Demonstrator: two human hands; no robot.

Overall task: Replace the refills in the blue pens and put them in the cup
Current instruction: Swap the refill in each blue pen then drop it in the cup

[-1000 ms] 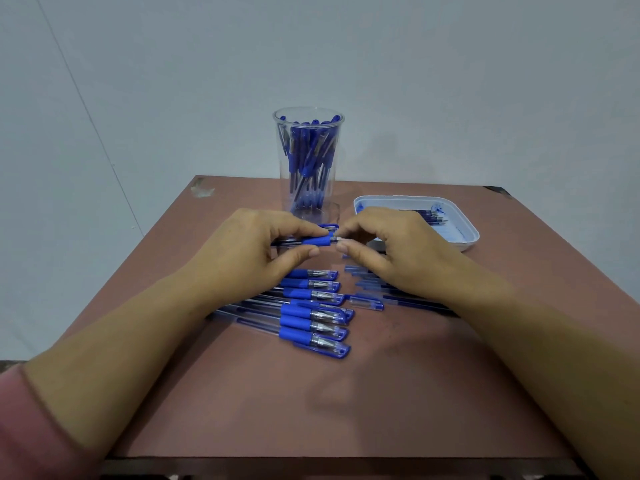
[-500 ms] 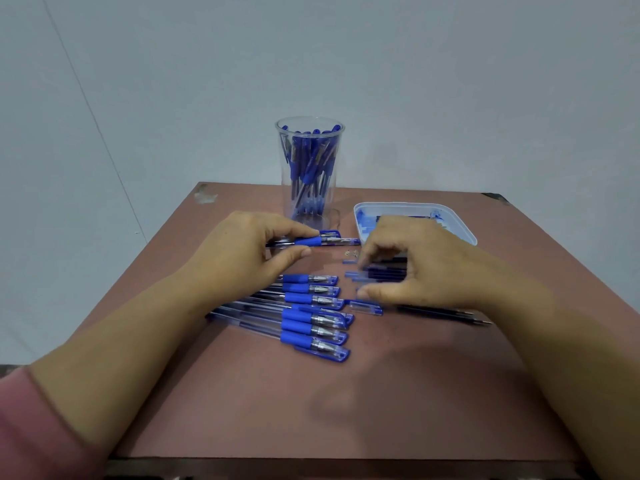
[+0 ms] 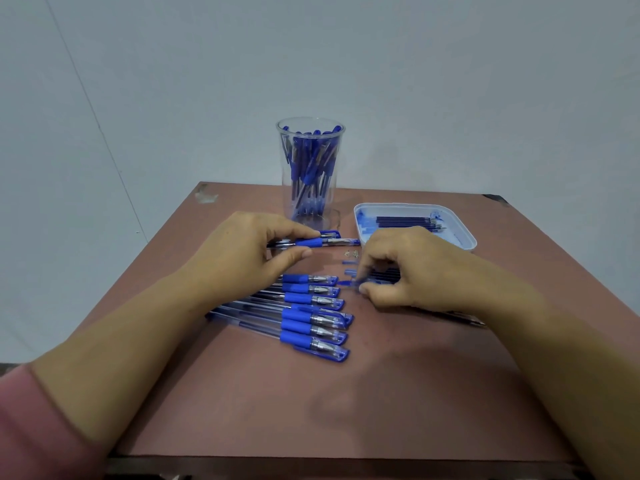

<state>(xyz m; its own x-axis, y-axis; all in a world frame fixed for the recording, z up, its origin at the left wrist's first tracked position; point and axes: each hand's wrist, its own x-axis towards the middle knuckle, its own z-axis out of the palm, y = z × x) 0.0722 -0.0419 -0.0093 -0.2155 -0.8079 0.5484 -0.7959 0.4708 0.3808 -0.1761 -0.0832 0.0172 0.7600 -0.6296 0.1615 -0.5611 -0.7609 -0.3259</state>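
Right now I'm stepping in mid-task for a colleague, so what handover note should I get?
Left hand: grips one pen just in front of the cup.
Right hand: fingertips down on the loose refills on the table; grasp unclear.
Done: many pens stand in the cup.
Left: finish the held pen, then the row of pens lying on the table. More refills lie in the white tray.
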